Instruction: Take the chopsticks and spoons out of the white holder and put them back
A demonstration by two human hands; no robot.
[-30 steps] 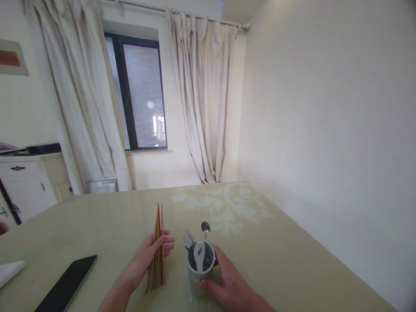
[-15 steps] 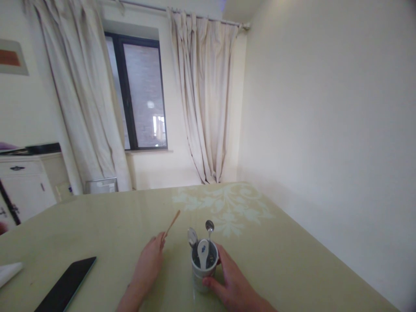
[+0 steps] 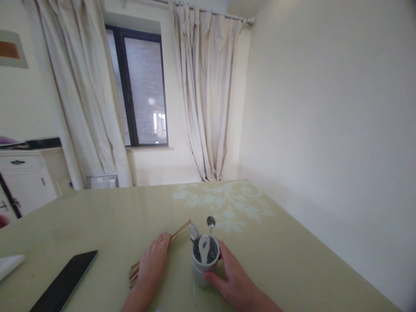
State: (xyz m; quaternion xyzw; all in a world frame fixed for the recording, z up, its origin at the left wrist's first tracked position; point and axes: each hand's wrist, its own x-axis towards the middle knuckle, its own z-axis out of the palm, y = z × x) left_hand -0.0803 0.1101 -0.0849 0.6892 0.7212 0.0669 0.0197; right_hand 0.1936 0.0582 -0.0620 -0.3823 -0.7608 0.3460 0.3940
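My left hand (image 3: pixel 156 258) is closed over a bundle of wooden chopsticks (image 3: pixel 134 274). Their thick ends stick out at the left, while the thin tips point right towards a ceramic cup (image 3: pixel 205 275). Around the cup's right side curls my right hand (image 3: pixel 232 275), its thumb pressed on the front. Standing in the cup are a white ceramic spoon (image 3: pixel 204 248) with a blue mark and two metal spoons, one leaning left (image 3: pixel 194 232) and one taller at the back (image 3: pixel 211 222). The chopstick tips lie close to the left metal spoon; whether they touch it I cannot tell.
A dark flat phone-like or tablet-like slab (image 3: pixel 65 284) lies on the green table (image 3: pixel 113 225) at the left, beside a white object (image 3: pixel 11 265) at the edge. A wall (image 3: pixel 325 151) borders the table's right side. Behind are curtains (image 3: pixel 211 95) and a white cabinet (image 3: pixel 26 182).
My left hand has turned, and the chopstick tips have swung right and lower towards the cup. The thick ends now show to its left. My right hand stays on the cup.
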